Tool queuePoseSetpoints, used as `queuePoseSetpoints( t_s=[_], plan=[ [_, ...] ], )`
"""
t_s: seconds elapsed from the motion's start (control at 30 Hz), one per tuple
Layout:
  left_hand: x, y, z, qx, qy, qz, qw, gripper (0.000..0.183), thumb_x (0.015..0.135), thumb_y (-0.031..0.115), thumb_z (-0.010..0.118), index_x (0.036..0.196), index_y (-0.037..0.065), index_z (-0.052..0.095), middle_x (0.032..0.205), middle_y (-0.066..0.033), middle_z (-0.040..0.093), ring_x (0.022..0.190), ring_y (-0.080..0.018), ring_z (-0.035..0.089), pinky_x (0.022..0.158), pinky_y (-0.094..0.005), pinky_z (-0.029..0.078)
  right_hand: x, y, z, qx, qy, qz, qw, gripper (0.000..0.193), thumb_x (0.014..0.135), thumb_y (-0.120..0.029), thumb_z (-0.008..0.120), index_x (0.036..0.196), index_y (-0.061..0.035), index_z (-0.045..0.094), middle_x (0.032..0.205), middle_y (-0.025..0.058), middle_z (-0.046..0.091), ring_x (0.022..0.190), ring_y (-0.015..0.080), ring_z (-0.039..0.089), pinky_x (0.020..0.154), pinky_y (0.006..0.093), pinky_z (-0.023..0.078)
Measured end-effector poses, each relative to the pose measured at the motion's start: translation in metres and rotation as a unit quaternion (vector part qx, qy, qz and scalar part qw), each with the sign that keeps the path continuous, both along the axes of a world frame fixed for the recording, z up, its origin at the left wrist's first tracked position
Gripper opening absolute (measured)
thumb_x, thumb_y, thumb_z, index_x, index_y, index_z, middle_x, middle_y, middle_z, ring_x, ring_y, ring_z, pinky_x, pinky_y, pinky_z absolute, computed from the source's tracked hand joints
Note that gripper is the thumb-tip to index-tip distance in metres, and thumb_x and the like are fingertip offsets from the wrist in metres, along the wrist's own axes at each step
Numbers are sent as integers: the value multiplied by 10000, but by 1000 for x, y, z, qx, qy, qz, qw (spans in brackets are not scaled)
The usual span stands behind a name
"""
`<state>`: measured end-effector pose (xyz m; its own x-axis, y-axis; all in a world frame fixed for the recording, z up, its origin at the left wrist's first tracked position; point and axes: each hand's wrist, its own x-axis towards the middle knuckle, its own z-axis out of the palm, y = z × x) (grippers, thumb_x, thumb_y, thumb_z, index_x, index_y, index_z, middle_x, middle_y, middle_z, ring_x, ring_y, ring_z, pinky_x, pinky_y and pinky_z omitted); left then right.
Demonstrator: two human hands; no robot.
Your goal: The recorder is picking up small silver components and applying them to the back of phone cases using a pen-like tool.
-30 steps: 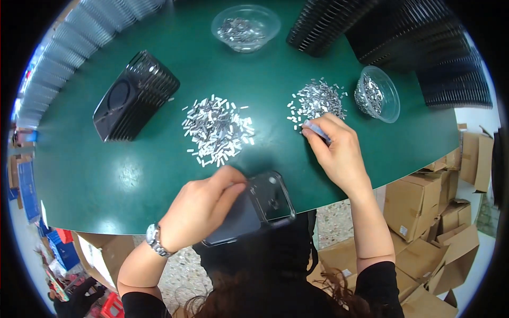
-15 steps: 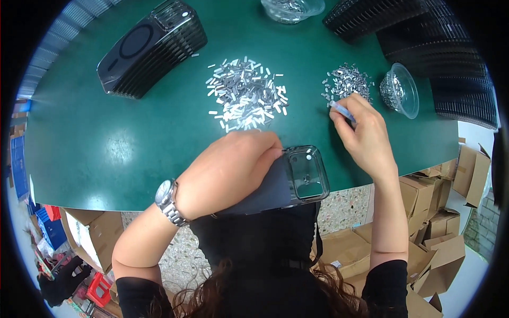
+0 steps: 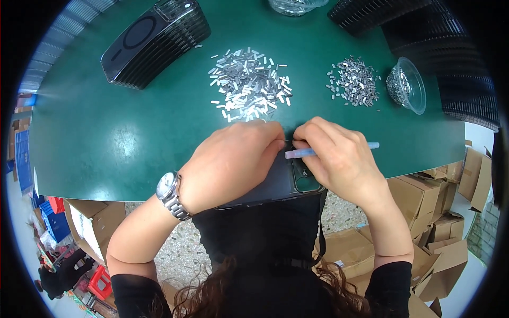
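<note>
A dark phone case (image 3: 278,183) with a clear camera frame lies at the near table edge, partly hidden under my hands. My left hand (image 3: 228,164), with a metal watch on its wrist, is closed on the case, its fingertips pinched at the far edge beside the camera frame. My right hand (image 3: 342,159) is closed around a slim, pale blue pen-like stick (image 3: 300,153), which lies crosswise through the fingers. The right fingertips meet the same far edge, close to the left ones; any small piece between them is hidden. Beyond my hands lies a pile of small silver bars (image 3: 246,85).
A smaller pile of grey metal bits (image 3: 358,82) lies at right, beside a tilted clear plastic bowl (image 3: 419,93). Another bowl (image 3: 297,7) stands at the far edge. Stacked phone cases (image 3: 154,45) stand far left, more black stacks (image 3: 440,47) far right. Cardboard boxes (image 3: 419,204) fill the floor.
My right hand has moved from the small grey pile left and nearer, to the case's far edge beside my left hand. The stick has come along, now lying more level. My left hand stays on the case.
</note>
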<state>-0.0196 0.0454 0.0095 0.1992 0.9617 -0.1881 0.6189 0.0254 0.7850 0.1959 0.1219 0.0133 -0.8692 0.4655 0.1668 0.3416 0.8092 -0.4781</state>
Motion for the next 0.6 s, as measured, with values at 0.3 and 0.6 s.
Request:
queuePoseSetpoints(
  t_s=[0.3, 0.6],
  plan=[
    [5, -6, 9, 26, 94, -19, 995, 179, 977, 193, 691, 960, 30, 620, 859, -177, 678, 794, -420, 667, 702, -502, 517, -4, -9, -5, -193, 35, -47, 979, 168, 880, 23, 698, 997, -18, 585, 969, 155, 604, 842, 425, 663, 696, 513, 528],
    [12, -9, 2, 52, 121, -11, 991, 220, 978, 224, 718, 942, 46, 595, 811, -151, 650, 737, -396, 665, 651, -494, 517, 9, -6, 1, -107, 27, -52, 993, 212, 939, -129, 723, 1121, -41, 659, 1047, 117, 605, 912, 355, 674, 694, 462, 555]
  ],
)
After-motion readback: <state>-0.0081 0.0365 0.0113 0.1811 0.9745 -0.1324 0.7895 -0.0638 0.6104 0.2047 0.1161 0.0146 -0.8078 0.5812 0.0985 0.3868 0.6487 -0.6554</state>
